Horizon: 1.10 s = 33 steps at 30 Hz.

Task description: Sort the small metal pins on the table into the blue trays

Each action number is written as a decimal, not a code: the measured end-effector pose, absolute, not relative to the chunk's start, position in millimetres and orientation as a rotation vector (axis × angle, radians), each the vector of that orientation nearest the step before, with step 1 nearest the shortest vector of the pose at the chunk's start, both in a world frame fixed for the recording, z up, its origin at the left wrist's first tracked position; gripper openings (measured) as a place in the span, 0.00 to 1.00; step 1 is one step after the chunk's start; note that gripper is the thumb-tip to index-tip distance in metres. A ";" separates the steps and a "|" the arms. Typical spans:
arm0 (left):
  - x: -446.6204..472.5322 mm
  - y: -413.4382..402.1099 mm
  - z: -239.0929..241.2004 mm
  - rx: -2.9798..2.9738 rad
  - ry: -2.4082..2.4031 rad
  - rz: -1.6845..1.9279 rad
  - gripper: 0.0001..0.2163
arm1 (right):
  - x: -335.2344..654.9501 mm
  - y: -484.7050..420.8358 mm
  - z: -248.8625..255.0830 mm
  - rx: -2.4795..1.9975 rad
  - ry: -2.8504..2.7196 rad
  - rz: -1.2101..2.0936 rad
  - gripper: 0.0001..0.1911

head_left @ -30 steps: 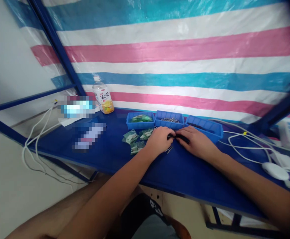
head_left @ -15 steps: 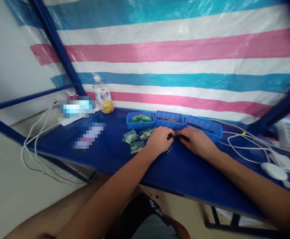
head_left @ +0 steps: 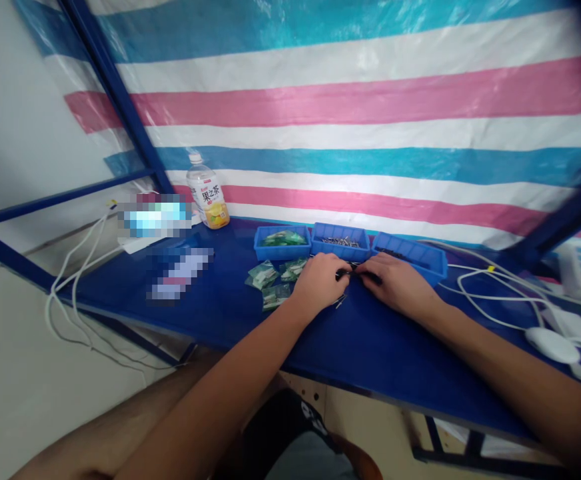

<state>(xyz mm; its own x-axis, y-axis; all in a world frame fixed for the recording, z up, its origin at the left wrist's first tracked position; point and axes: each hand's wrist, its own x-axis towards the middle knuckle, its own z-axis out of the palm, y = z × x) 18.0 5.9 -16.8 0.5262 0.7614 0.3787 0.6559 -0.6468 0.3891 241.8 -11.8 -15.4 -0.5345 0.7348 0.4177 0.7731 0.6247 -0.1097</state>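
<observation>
My left hand [head_left: 319, 279] rests over the blue table, fingers curled and closed around something small and dark. Close beside it, my right hand [head_left: 393, 280] is closed too, thumb and fingers pinched on a small dark piece that I cannot make out. The fingertips of both hands nearly meet. Thin metal pins [head_left: 340, 301] lie by the left hand's fingers. Small green-and-clear plastic packets [head_left: 275, 295] sit left of that hand. Behind the hands stand a blue bin of metal screw-like pieces [head_left: 339, 243] and a blue bin of dark parts [head_left: 420, 259].
Another blue bin [head_left: 282, 252] holds green packets. A drink bottle [head_left: 209, 197] stands at the back left, near two blurred-out items. White cables [head_left: 500, 293] and a white round device [head_left: 553, 345] lie at the right. Striped sheeting [head_left: 345, 160] hangs behind the table.
The view has shifted very slightly. The fingertips of both hands have moved a little apart; otherwise hands and objects keep their places.
</observation>
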 end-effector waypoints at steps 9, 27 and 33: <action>18.9 2.6 -15.1 2.414 1.257 0.943 0.17 | 240.5 -17.4 -10.3 -1.211 -2.280 -0.071 0.10; 20.5 -1.0 -3.8 2.026 0.987 1.159 0.12 | 233.0 -31.1 -6.0 -1.216 -1.956 0.391 0.13; 20.7 1.2 -5.6 1.914 0.942 1.232 0.10 | 228.6 -34.3 -4.6 -1.219 -1.951 0.430 0.15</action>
<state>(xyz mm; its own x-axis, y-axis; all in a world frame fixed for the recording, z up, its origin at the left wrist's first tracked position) 20.7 1.2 -5.6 0.2951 0.8424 0.4508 0.2147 -0.5182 0.8278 228.6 -34.3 -4.6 -0.2360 0.8682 0.4364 0.6043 0.4828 -0.6338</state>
